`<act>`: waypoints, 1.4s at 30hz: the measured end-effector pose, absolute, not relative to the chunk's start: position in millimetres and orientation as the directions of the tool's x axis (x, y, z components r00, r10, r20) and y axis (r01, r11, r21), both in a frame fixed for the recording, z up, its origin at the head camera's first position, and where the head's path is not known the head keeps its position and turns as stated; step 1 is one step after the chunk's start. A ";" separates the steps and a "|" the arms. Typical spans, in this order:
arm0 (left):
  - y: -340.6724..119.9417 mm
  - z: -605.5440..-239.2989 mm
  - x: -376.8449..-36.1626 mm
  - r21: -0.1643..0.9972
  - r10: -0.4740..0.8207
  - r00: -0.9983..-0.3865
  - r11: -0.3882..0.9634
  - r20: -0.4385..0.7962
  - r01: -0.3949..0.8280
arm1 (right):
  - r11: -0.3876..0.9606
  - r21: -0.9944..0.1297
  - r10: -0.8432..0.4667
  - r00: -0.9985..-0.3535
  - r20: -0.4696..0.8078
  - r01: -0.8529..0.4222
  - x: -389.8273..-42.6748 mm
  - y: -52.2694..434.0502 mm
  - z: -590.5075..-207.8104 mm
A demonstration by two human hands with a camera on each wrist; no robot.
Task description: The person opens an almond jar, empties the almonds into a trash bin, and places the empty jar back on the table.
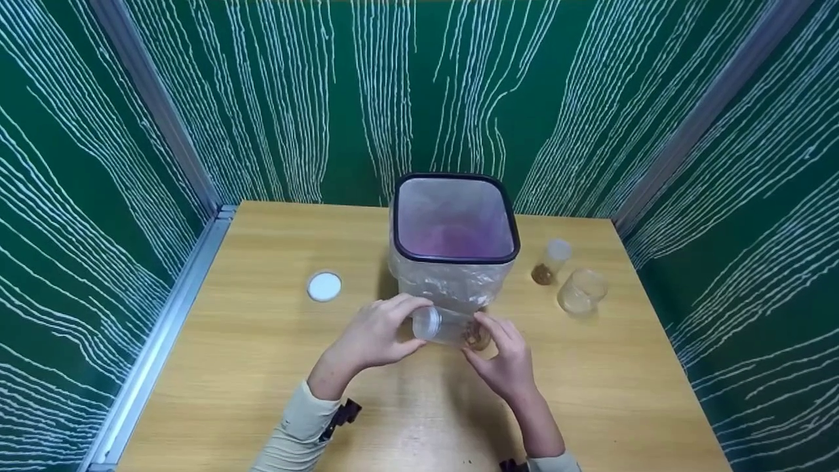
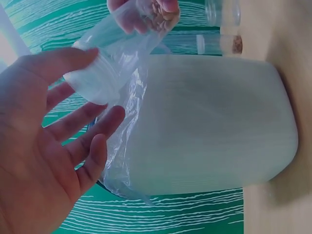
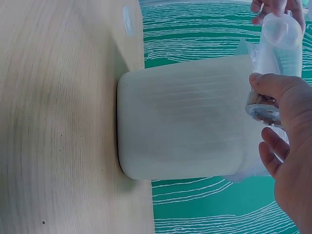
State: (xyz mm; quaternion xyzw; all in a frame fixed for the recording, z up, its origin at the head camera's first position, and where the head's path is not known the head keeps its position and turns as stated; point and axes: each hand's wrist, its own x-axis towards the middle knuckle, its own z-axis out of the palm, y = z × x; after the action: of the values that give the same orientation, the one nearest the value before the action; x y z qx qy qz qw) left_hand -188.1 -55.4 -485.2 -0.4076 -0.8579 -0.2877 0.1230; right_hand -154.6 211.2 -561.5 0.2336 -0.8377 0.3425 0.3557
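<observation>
A small clear jar (image 1: 447,326) lies sideways in the air between both hands, just in front of a tall bin (image 1: 457,257) with a black rim and a clear bag liner. My left hand (image 1: 419,320) pinches the jar's pale cap (image 2: 92,83) between thumb and fingers. My right hand (image 1: 483,333) grips the jar's base (image 3: 263,109), where brown bits (image 2: 158,12) are gathered. In the right wrist view the jar (image 3: 280,46) hangs beside the bin's white wall (image 3: 180,117).
On the wooden table (image 1: 262,367), a white round lid (image 1: 324,286) lies to the left. To the right of the bin are a capped jar with brown contents (image 1: 549,262) and an open clear jar (image 1: 581,292). Green patterned walls enclose the table on three sides.
</observation>
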 end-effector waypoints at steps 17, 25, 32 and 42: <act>-54.7 -487.5 -184.9 0.402 0.638 -0.680 0.552 0.360 0.730 | 0.635 -0.425 -0.150 -0.642 0.752 -0.645 -152.5 210.2 -564.7; -55.6 -484.7 -185.6 0.393 0.640 -0.643 0.511 0.420 0.765 | 0.655 -0.420 -0.162 -0.661 0.733 -0.627 -153.7 208.0 -564.0; -53.9 -483.1 -186.6 0.396 0.637 -0.657 0.525 0.403 0.753 | 0.671 -0.381 -0.181 -0.640 0.747 -0.635 -156.3 210.8 -561.9; -57.5 -487.6 -184.0 0.485 0.563 -0.754 0.582 0.340 0.653 | 0.683 -0.311 -0.223 -0.594 0.773 -0.661 -152.8 206.5 -560.1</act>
State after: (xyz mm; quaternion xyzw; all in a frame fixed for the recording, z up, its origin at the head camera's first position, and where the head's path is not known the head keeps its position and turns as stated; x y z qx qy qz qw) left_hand -184.0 -57.5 -487.6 -0.3429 -0.8861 -0.3026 0.0745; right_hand -152.8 206.5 -560.1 0.2628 -0.8411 0.2994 0.3660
